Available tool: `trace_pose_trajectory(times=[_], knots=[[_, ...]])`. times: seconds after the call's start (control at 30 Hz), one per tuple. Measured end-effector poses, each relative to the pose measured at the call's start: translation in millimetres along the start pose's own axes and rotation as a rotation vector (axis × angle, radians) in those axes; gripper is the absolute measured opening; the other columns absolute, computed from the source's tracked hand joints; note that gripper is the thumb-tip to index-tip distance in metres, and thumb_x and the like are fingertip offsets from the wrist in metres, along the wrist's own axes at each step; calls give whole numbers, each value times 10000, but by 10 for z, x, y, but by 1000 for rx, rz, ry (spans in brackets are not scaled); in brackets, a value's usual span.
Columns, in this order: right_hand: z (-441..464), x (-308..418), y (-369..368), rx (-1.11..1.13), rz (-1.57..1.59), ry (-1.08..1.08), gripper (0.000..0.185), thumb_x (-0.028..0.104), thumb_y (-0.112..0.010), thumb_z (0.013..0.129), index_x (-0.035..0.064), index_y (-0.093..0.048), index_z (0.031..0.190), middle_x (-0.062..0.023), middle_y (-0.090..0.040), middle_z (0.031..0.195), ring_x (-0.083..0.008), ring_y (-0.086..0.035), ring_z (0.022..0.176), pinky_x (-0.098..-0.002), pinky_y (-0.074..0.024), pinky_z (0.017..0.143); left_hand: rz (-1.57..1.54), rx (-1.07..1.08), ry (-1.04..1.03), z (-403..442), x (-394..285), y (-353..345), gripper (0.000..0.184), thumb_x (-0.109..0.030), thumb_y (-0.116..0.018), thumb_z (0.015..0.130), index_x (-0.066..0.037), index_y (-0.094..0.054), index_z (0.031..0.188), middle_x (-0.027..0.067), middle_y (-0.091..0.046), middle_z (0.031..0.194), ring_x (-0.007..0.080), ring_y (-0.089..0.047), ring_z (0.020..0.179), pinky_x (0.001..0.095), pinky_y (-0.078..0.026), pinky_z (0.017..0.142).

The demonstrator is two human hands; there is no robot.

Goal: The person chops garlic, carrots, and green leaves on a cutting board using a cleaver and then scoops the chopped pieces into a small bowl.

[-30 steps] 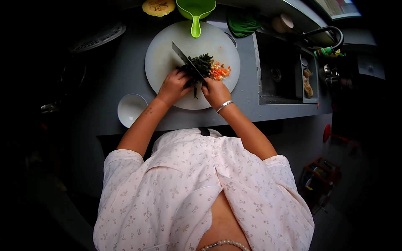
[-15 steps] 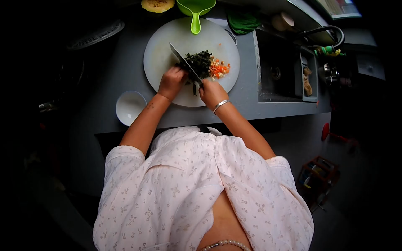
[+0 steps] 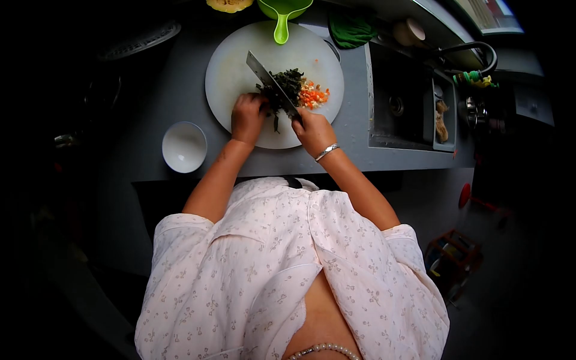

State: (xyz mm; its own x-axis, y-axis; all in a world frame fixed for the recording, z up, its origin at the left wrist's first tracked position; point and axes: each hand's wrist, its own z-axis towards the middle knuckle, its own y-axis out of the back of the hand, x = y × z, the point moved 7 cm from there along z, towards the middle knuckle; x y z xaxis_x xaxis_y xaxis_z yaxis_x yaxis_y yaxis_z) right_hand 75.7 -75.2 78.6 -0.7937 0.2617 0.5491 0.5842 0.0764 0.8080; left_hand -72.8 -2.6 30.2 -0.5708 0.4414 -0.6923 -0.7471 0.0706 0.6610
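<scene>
From where I stand, the fingers of the right hand [image 3: 315, 130] are closed around the handle of a knife [image 3: 259, 68], its broad blade slanting away to the far left across a heap of chopped dark greens [image 3: 291, 78]. The left hand [image 3: 247, 120] has its fingers bent at the heap's near-left edge, close by the blade; whether they pinch any leaves I can't tell. Those fingertips are my worry: if they crept under the edge, or the blade slid on damp leaves, there could be a nasty cut.

The greens sit mid-board, touching a scatter of orange and white bits [image 3: 314, 96] on their right; a careless sweep might mix the two. The round white board [image 3: 231, 60] lies on the grey counter [image 3: 347, 139]; should it shift under a hard push, the cut would go astray. A white bowl [image 3: 185, 147] stands near left, apart from the board, where a swinging left elbow might knock it. The handle of a green pan [image 3: 281, 29] reaches over the board's far rim.
</scene>
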Motion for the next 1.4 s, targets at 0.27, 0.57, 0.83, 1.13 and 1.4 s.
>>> trace_pose_trajectory(times=[0.27,0.57,0.83,1.13,1.4], knots=[[-10,-31,141,16,-26,48,189,182,-576,841,67,-629,981,-216,-645,755,-399,-629,725,-480,-504,654,217,-45,-104,-418,-273,-56,485,-140,-713,730,-59,-591,1192,132,-554,1180,332,-504,1079,435,-425,936],[-11,-45,183,-6,21,87,181,185,-571,842,66,-635,962,-214,-648,764,-396,-631,729,-481,-505,658,-300,7,414,56,84,86,203,-16,-636,769,-57,-652,968,141,-642,866,310,-628,810,375,-508,717],[-6,25,-81,121,-81,10,160,182,-562,848,31,-590,898,-233,-642,760,-416,-627,736,-499,-506,681,-111,-102,164,50,143,97,84,-86,-693,755,-41,-674,823,129,-624,804,318,-616,766,392,-493,690],[129,71,-272,76,-124,26,161,180,-555,854,24,-590,867,-243,-640,756,-417,-632,726,-500,-512,678,-20,-2,-93,-18,24,206,64,-62,-647,784,-35,-677,834,147,-598,845,343,-584,845,426,-487,753],[52,96,-52,0,-69,33,175,197,-539,858,44,-602,913,-229,-642,768,-416,-625,737,-500,-507,684,-34,9,-9,6,217,129,97,-37,-637,779,-25,-694,857,141,-621,857,331,-608,833,399,-495,746]])
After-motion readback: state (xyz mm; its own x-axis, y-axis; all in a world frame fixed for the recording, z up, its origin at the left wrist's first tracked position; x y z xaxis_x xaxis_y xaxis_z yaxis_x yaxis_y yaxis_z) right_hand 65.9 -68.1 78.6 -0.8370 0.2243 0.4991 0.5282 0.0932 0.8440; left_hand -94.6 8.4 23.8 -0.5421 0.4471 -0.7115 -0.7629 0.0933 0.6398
